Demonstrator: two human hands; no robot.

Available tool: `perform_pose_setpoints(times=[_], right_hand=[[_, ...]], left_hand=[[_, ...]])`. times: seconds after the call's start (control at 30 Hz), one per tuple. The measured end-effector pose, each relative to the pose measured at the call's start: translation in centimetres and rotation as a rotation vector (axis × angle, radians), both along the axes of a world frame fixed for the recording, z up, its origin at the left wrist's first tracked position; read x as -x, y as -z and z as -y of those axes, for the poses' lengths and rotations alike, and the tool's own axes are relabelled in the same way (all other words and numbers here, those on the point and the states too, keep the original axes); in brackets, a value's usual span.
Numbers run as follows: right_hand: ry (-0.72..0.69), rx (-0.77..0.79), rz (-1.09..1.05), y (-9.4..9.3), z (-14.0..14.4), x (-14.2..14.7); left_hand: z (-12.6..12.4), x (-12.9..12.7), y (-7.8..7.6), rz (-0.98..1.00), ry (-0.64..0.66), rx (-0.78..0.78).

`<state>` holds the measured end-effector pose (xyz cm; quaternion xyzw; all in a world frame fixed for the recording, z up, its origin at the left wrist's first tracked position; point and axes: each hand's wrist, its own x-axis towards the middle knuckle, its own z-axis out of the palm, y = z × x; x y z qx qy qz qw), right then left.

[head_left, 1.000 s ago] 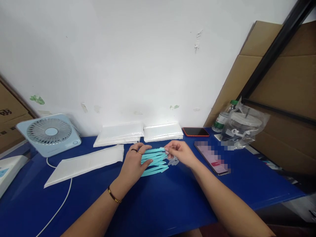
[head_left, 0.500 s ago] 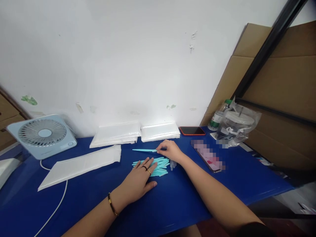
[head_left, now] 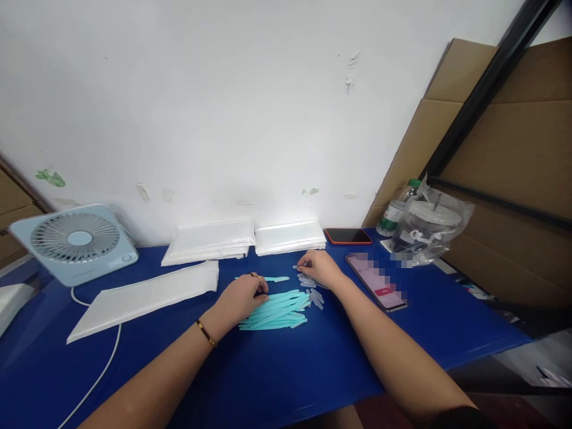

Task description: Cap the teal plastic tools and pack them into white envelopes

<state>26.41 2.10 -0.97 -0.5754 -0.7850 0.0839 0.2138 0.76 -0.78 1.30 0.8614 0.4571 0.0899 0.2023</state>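
Two bare hands sort slim turquoise plastic sticks beside small clear caps on a glossy blue tabletop.

The left hand (head_left: 241,296), fingers curled and pressed together, pins the butt of one separate turquoise stick (head_left: 274,279) flat so its tip points toward the right hand (head_left: 318,269), which rests fingers-down on the little clear plastic caps (head_left: 313,293); whether it pinches one I cannot tell. The fanned heap of turquoise sticks (head_left: 273,311) lies just under the left knuckles, within easy reach. The blue table (head_left: 286,369) meets a scuffed white wall (head_left: 232,107); flat white pouches (head_left: 147,296) lie left of the grip.
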Motion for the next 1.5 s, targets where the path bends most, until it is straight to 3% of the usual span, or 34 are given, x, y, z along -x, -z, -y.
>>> perform_pose_setpoints(times=[0.2, 0.5, 0.7, 1.0, 1.23, 1.4, 1.5], right_hand=[[0.06, -0.029, 0.046, -0.2, 0.4, -0.2], [-0.113, 0.005, -0.341, -1.3, 2.0, 0.3], [-0.144, 0.001, -0.468, -1.3, 2.6, 1.4], [-0.204, 0.009, -0.386, -1.9, 3.1, 2.5], [-0.331, 0.02, -0.327, -2.2, 2.9, 3.9], [-0.228, -0.024, -0.254, -2.2, 2.2, 2.0], [-0.189, 0.021, -0.173, -2.8, 2.6, 0.1]], left_hand=[[-0.7, 1.0, 0.3, 0.038, -0.06, 0.166], [-0.9, 2.6, -0.1, 0.345, -0.138, 0.231], [-0.7, 2.9, -0.9, 0.227, -0.059, 0.096], [-0.2, 2.4, -2.3, 0.114, -0.015, 0.044], [-0.9, 1.3, -1.1, 0.015, -0.023, -0.023], [-1.4, 1.2, 0.1, 0.031, -0.062, -0.236], [-1.1, 1.4, -0.1, 0.069, -0.073, -0.251]])
